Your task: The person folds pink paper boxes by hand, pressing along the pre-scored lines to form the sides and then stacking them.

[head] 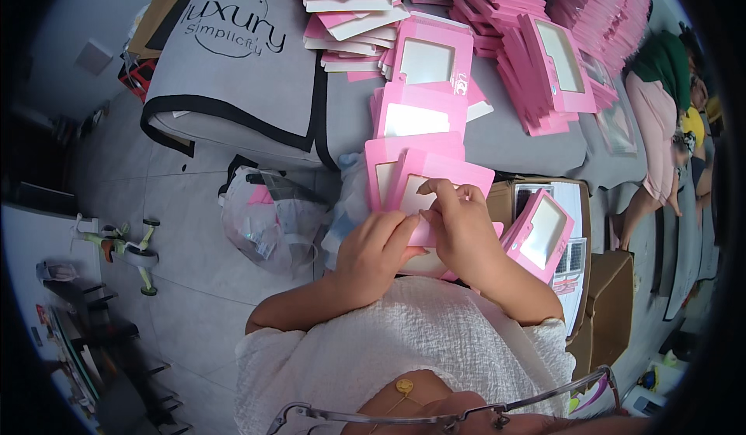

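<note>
Both hands meet over a flat pink cardboard box with a window point(449, 169), in front of my body. My left hand point(376, 248) pinches its near edge, fingers curled and fingertips close to the right hand's. Bent fingers of my right hand point(460, 219) rest over the window and near edge. More pink windowed boxes point(417, 108) overlap in a row beyond it, and others lie partly hidden below my hands. To the right, a small group of pink windowed boxes point(539, 237) leans on an open carton.
The grey sofa point(524, 149) carries piles of pink boxes point(355, 21) and a tall wrapped stack point(603, 9). A clear plastic bag point(268, 219) stands on the floor at left. Brown cartons point(609, 307) stand at right. Another person point(658, 102) is at the far right.
</note>
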Action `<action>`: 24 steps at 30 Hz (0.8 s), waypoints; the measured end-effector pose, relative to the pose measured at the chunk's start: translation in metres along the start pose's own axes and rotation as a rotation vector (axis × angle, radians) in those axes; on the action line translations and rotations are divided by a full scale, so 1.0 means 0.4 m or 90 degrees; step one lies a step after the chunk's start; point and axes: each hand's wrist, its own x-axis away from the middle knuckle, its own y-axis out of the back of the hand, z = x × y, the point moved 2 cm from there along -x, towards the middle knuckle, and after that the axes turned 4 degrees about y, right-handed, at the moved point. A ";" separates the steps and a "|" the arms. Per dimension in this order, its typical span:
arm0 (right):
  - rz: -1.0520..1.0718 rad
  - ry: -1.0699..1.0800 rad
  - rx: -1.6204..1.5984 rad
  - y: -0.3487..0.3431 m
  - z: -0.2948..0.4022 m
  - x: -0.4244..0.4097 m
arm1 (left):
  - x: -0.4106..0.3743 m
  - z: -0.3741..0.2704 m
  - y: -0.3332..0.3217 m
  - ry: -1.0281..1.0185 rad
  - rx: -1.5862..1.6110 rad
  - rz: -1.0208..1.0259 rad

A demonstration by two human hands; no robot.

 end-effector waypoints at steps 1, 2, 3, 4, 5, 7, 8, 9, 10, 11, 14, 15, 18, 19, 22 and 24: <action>-0.018 0.033 0.020 0.000 0.004 0.001 | -0.001 0.003 0.003 -0.001 -0.017 0.002; -0.037 0.066 0.039 -0.001 0.006 0.004 | -0.003 0.008 0.005 -0.002 -0.033 0.005; -0.056 0.099 0.060 0.002 0.006 0.005 | -0.003 0.012 0.008 -0.004 -0.049 0.008; -0.058 0.156 0.067 0.008 0.005 0.006 | -0.003 0.017 0.011 0.005 -0.046 0.019; -0.060 0.213 0.074 0.019 0.000 0.009 | -0.002 0.024 0.015 0.013 -0.042 0.031; -0.041 0.271 0.098 0.036 -0.022 0.022 | 0.001 0.033 0.017 0.008 -0.037 0.056; -0.019 0.270 0.115 0.040 -0.041 0.036 | 0.006 0.036 0.014 -0.006 -0.034 0.069; 0.005 0.264 0.134 0.046 -0.057 0.053 | 0.010 0.038 0.009 -0.019 -0.027 0.084; 0.033 0.266 0.155 0.054 -0.066 0.068 | 0.012 0.040 0.006 -0.024 -0.032 0.090; 0.033 0.252 0.168 0.056 -0.074 0.079 | 0.013 0.041 0.003 -0.028 -0.038 0.096; 0.048 0.209 0.171 0.065 -0.100 0.114 | 0.020 0.050 -0.003 -0.027 -0.030 0.123; 0.080 0.194 0.145 0.070 -0.105 0.121 | 0.021 0.056 0.000 -0.027 -0.026 0.133; 0.153 0.139 0.093 0.088 -0.097 0.137 | 0.026 0.059 0.006 0.009 0.025 0.208; 0.164 0.114 0.094 0.091 -0.086 0.139 | 0.031 0.065 0.010 0.027 0.059 0.217; 0.109 0.117 0.148 0.074 -0.048 0.131 | 0.039 0.075 0.012 0.066 0.125 0.253; 0.084 0.131 0.107 0.047 -0.018 0.115 | 0.029 0.063 0.013 0.075 0.126 0.289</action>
